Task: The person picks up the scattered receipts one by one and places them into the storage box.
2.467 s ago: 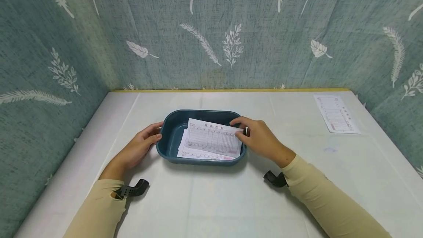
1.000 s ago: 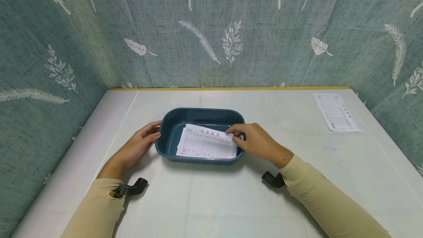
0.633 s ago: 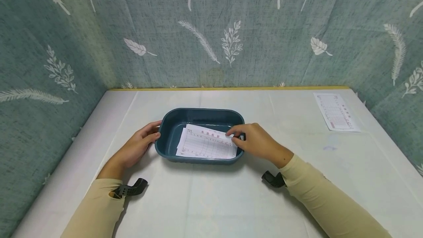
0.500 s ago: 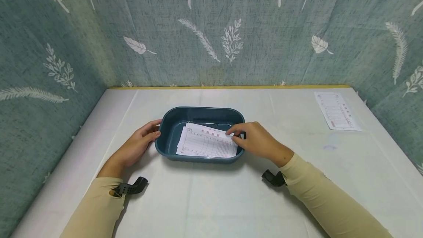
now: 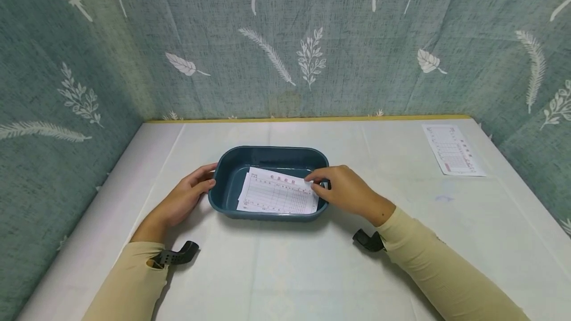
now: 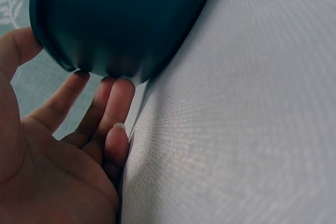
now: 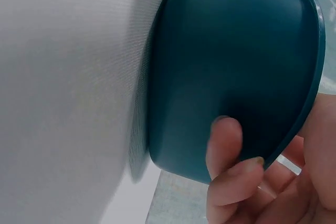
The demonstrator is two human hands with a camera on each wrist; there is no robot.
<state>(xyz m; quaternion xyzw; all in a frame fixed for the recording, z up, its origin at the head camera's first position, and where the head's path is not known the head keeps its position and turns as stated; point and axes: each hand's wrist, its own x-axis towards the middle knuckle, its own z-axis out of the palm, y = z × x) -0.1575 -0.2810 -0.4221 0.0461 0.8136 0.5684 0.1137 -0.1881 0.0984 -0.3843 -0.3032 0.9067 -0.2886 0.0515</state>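
Note:
A dark teal plastic basin (image 5: 272, 216) sits at the middle of the white table. Printed receipt slips (image 5: 278, 194) lie inside it, one overlapping another. My left hand (image 5: 185, 199) rests at the basin's left end, with its thumb at the rim and fingertips against the outer wall (image 6: 121, 19). Over the right end reaches my right hand (image 5: 350, 189), its thumb and index finger pinching the upper right corner of the top slip. That corner is hidden by the fingers. In the right wrist view, the other fingers (image 7: 226, 145) curl outside the basin wall.
Another receipt slip (image 5: 452, 150) lies flat at the table's back right. A patterned green cloth (image 5: 285, 43) hangs behind and along both sides. A yellow strip (image 5: 308, 118) runs along the table's back edge. Black wrist straps (image 5: 178, 254) show below the sleeves.
Since the oldest frame, the top slip has come down lower into the basin with my right hand, nearly covering the one beneath. Over the last second the hands have stayed in place.

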